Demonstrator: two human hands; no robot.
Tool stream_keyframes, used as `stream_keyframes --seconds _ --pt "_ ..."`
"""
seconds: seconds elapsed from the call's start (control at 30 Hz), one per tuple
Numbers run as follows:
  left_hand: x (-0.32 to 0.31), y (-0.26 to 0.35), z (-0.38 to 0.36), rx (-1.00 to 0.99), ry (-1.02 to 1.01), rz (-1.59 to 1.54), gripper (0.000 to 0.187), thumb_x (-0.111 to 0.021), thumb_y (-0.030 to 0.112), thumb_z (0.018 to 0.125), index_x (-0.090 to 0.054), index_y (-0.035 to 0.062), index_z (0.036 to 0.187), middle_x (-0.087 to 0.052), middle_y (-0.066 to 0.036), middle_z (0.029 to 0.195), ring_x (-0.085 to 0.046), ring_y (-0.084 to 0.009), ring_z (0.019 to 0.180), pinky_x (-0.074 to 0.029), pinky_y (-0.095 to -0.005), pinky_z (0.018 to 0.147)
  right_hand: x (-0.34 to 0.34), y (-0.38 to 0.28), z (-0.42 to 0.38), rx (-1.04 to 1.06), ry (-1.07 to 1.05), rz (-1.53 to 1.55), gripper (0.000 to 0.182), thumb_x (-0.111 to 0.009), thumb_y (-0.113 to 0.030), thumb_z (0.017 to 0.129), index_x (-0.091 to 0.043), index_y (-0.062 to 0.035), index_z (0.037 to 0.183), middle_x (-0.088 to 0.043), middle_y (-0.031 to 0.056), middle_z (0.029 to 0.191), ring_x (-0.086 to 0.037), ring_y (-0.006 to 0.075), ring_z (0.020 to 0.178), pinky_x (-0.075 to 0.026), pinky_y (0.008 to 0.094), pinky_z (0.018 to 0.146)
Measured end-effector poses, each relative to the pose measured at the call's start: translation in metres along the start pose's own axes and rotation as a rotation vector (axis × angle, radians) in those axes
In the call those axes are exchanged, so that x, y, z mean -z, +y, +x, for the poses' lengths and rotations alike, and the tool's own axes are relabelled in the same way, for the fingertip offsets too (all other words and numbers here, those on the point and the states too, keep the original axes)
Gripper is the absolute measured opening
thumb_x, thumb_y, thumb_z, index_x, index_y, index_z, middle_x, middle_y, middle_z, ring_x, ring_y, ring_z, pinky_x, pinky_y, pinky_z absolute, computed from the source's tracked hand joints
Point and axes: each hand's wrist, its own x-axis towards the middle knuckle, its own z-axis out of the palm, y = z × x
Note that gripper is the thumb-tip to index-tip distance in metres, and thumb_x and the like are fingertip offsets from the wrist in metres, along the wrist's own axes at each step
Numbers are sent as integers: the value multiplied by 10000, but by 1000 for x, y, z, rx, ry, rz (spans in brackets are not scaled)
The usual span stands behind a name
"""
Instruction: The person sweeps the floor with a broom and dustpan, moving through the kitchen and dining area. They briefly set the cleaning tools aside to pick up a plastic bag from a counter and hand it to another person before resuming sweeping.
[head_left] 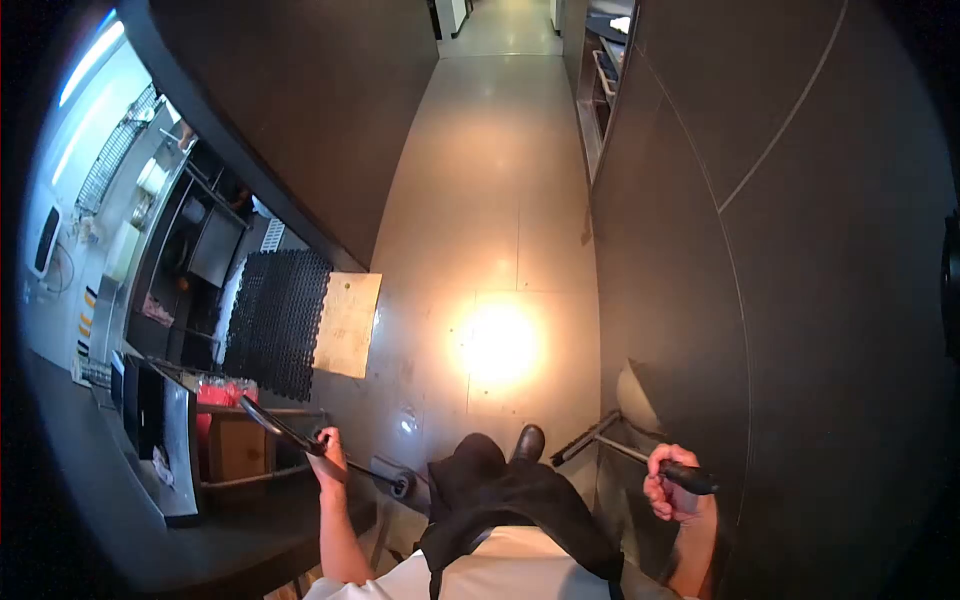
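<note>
My left hand [328, 455] is closed around a long-handled tool with a black grip [275, 424]. Its thin rod slants toward the floor and ends in a dark round piece [403, 486] beside my legs. On the other side, my right hand [678, 483] wraps round the black grip [697, 479] of a second tool. This one has a metal rod leading to a narrow dark bar-shaped head [585, 440] by the right wall. A pale rounded object [634, 395] leans against that wall, just past the bar.
A corridor floor [470, 180] runs ahead between dark walls. At left, a doorway shows a black perforated mat [275, 325], a pale threshold board [348, 325] and kitchen counters. A shelf unit [207, 420] with a red item stands near my left hand. An opening with shelves [605, 75] lies ahead right.
</note>
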Motion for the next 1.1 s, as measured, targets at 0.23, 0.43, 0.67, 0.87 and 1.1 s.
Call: stream_keyframes --seconds 0.23,0.43,0.67,0.87,1.1 --pt "-151 116 123 -203 -170 47 171 -551 195 863 -502 73 755 -471 9 636 -405 -55 458 -327 -222 404 -8 -84 107 18 106 -80 349 -400 -405 857 -466 -75 764 -473 69 536 -369 84 361 -274 211 332" --pt "-262 190 236 -333 -153 -59 235 -534 229 873 -514 49 723 -444 18 544 -377 -50 433 -293 -217 398 -71 -180 231 158 205 -77 348 -405 -426 845 -484 -112 717 -448 60 517 -318 92 356 -228 228 324" --pt "-343 243 395 -329 -166 -68 243 -533 240 872 -482 62 715 -450 6 589 -368 -63 427 -327 -227 410 -148 -318 368 127 23 -154 198 -493 -225 779 -509 -28 791 -528 129 666 -508 188 492 -418 311 384" --pt "-401 290 497 -276 -164 -159 207 -537 224 880 -483 43 794 -495 -28 673 -391 -67 433 -366 -233 422 -131 -327 485 -276 342 136 426 -417 -7 704 -415 -84 1123 -556 149 767 -484 176 553 -425 331 469" --pt "-476 324 573 -363 -37 -85 241 -549 263 875 -500 49 777 -497 -27 691 -411 -55 448 -375 -223 415 -124 -395 636 -350 277 -157 139 -511 -104 846 -407 -79 935 -482 32 647 -413 103 477 -365 257 407"
